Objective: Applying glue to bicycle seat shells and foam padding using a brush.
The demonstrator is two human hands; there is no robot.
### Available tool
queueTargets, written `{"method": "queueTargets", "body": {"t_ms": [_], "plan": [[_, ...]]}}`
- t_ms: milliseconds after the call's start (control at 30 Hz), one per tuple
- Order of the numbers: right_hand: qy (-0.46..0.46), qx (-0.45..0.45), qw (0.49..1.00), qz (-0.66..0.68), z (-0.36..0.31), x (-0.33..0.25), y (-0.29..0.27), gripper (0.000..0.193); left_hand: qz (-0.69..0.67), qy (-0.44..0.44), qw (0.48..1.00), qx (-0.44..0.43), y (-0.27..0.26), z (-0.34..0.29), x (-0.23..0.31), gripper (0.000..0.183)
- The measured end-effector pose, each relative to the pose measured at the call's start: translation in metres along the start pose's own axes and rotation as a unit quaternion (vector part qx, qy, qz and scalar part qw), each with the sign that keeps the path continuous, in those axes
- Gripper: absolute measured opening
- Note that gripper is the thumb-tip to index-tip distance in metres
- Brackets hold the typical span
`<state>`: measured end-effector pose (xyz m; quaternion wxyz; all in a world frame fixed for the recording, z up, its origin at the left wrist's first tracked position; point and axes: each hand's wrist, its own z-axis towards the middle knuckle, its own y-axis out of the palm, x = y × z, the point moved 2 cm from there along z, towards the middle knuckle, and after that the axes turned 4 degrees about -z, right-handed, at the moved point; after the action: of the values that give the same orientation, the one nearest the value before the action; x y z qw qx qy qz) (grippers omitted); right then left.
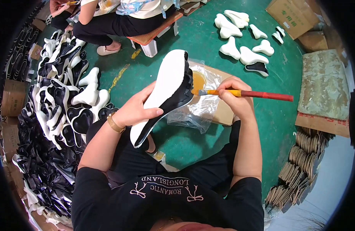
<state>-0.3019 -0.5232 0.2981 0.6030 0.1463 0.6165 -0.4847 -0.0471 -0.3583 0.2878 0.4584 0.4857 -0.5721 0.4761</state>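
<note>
My left hand [141,106] grips a bicycle saddle [168,79], with the thumb across its black edge and the fingers behind it. The saddle is tilted on its side, showing a white padded face and a black side. In my right hand [238,96] is a paintbrush [262,95] with a red and yellow handle, pinched near its ferrule. The bristle tip is at the saddle's black edge; I cannot tell if it touches. Behind them, amber glue-like liquid [199,80] lies on clear plastic film [200,111] over a cardboard box [223,115].
A large heap of black and white saddle parts [85,92] lies on my left. Several white saddle pads [230,48] rest on the green floor [274,119] ahead right. Stacked brown pieces [297,165] and cartons [291,17] line the right. Another person sits on a stool [156,34] ahead.
</note>
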Motion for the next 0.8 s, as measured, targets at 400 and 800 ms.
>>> {"method": "queueTargets", "body": {"t_ms": [400,800], "plan": [[0.007,0.055,0.993,-0.107,0.016,0.035,0.023,0.009,-0.080,-0.042,0.995,0.052,-0.007,0.009,-0.014,0.076],[-0.041,0.050,0.998,0.001,0.015,0.005,0.007,0.004,-0.102,-0.041,0.994,0.000,-0.006,0.006,-0.006,0.078]]}}
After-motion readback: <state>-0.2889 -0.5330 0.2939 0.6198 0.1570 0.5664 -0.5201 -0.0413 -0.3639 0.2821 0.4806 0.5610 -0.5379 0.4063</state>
